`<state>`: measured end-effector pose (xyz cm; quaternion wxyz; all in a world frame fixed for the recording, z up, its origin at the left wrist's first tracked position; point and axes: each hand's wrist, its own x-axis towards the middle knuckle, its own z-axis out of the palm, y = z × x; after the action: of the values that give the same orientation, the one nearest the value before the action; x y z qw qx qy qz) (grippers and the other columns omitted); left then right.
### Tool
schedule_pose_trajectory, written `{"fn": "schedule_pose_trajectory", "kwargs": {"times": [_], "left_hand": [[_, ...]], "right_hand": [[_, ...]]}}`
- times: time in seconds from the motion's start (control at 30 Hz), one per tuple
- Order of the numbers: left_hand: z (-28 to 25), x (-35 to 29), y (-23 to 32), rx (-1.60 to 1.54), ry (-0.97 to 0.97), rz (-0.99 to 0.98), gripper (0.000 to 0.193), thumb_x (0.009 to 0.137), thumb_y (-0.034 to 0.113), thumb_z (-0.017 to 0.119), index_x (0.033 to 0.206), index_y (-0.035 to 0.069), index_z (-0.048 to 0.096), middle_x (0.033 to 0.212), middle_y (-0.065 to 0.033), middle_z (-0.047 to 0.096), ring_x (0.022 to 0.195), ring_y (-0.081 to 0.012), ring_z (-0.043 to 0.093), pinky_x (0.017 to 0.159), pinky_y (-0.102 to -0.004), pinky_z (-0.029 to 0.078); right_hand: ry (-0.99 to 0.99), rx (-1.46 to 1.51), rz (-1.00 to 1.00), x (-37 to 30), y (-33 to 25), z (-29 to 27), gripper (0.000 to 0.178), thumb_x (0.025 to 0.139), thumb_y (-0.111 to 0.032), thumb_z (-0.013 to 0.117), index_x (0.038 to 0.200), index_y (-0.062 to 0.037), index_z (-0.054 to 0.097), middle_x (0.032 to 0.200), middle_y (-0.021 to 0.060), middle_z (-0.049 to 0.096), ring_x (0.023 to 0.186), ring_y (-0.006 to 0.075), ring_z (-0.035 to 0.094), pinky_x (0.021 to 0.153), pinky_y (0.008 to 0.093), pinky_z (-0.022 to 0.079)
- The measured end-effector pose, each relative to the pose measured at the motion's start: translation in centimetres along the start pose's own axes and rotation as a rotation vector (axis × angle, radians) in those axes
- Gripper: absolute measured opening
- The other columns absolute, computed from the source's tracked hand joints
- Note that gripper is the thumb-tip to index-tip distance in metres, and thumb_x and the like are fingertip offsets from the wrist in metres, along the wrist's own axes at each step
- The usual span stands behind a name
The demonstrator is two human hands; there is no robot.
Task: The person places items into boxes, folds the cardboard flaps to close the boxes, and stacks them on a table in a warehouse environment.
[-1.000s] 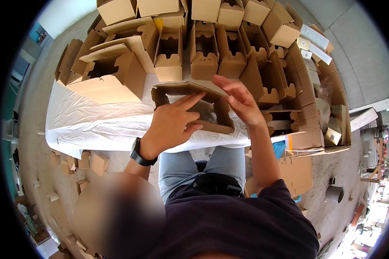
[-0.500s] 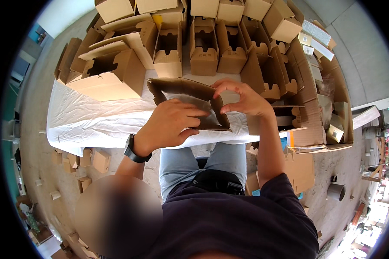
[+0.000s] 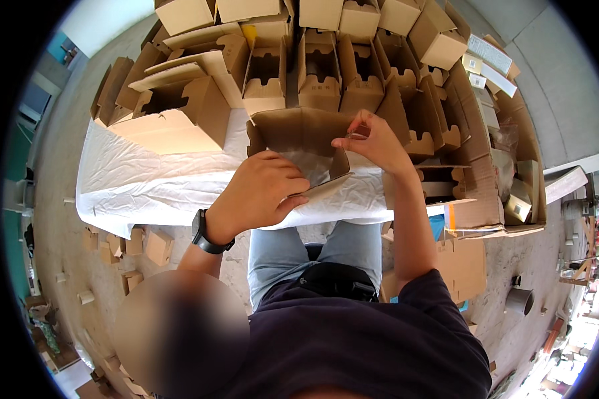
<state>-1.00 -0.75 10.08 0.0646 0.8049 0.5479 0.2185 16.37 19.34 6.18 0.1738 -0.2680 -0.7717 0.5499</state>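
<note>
A brown cardboard box point(image 3: 306, 126) with raised walls stands at the front edge of the white-covered table, its upper side open toward me. White shows inside, between its walls. My left hand point(image 3: 263, 189), with a dark watch on the wrist, grips the near wall; its fingers reach over the edge and the thumb stays outside. At the box's right end is my right hand point(image 3: 378, 143), its thumb and fingers drawn together in a pinch on the end panel's upper edge. The fingertips of my left hand are partly hidden inside the box.
Several open-topped brown boxes point(image 3: 318, 93) stand in rows behind. Left of them lies a wider box point(image 3: 170, 130) on the white cloth point(image 3: 153, 189). A large carton point(image 3: 476, 179) with small boxes and plastic stands right. Small boxes point(image 3: 158, 247) and a grey pipe piece point(image 3: 519, 301) lie on the floor.
The box has tipped, its far wall now higher and its inside more visible. My right thumb and fingers, spread apart before, have come together at its right end. My left hand stays on the near wall.
</note>
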Motion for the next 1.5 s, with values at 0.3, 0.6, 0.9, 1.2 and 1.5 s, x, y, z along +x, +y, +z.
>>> {"fn": "schedule_pose_trajectory", "kwargs": {"times": [0.3, 0.6, 0.9, 1.2, 1.5], "left_hand": [[-1.6, -0.3, 0.2, 0.002, -0.157, -0.11, 0.034, 0.082, 0.037, 0.068, 0.097, 0.007, 0.068, 0.103, -0.0114, 0.068, 0.089, -0.0315, 0.064, 0.077, -0.0377, 0.051], [0.4, 5.7, 0.4, -0.094, -0.57, -0.07, 0.079, 0.084, 0.058, 0.059, 0.143, 0.01, 0.04, 0.128, -0.0156, 0.059, 0.109, -0.0351, 0.06, 0.088, -0.0428, 0.051], [1.6, 6.5, 0.3, -0.006, -0.546, -0.12, 0.053, 0.087, 0.053, 0.057, 0.111, 0.006, 0.061, 0.103, -0.0141, 0.066, 0.095, -0.0332, 0.064, 0.077, -0.0423, 0.052], [0.9, 4.1, -0.1, 0.156, -0.066, -0.204, 0.036, 0.088, 0.042, 0.061, 0.076, 0.008, 0.067, 0.066, -0.0094, 0.063, 0.066, -0.0307, 0.064, 0.058, -0.0408, 0.048], [2.2, 3.7, -2.4, 0.112, -0.041, -0.239, 0.036, 0.088, 0.044, 0.061, 0.084, 0.009, 0.065, 0.069, -0.0126, 0.065, 0.069, -0.0325, 0.065, 0.06, -0.0419, 0.049]], "right_hand": [[-0.207, 0.322, -0.262, -0.8, 2.2, -1.0, 0.026, 0.092, -0.021, 0.065, 0.115, -0.0083, 0.06, 0.137, 0.009, 0.048, 0.127, 0.0198, 0.046, 0.106, 0.034, 0.035], [-0.184, 0.375, -0.221, -2.3, 2.5, 0.2, 0.033, 0.094, -0.027, 0.063, 0.119, -0.0085, 0.051, 0.113, -0.0008, 0.046, 0.099, 0.0086, 0.043, 0.089, 0.0238, 0.036], [0.09, 0.24, -0.214, -1.5, 2.8, 2.4, 0.047, 0.077, -0.008, 0.08, 0.107, -0.009, 0.044, 0.107, 0.0026, 0.046, 0.105, 0.0147, 0.05, 0.09, 0.028, 0.042], [0.237, 0.204, -0.131, -1.0, 4.4, 2.6, 0.034, 0.08, -0.012, 0.077, 0.1, -0.0073, 0.05, 0.101, 0.0011, 0.051, 0.097, 0.011, 0.052, 0.084, 0.0246, 0.043], [-0.035, 0.727, -0.071, -3.3, 4.4, 1.5, 0.044, 0.101, -0.043, 0.045, 0.123, -0.0063, 0.056, 0.127, 0.0068, 0.053, 0.126, 0.0168, 0.045, 0.103, 0.0315, 0.035]]}}
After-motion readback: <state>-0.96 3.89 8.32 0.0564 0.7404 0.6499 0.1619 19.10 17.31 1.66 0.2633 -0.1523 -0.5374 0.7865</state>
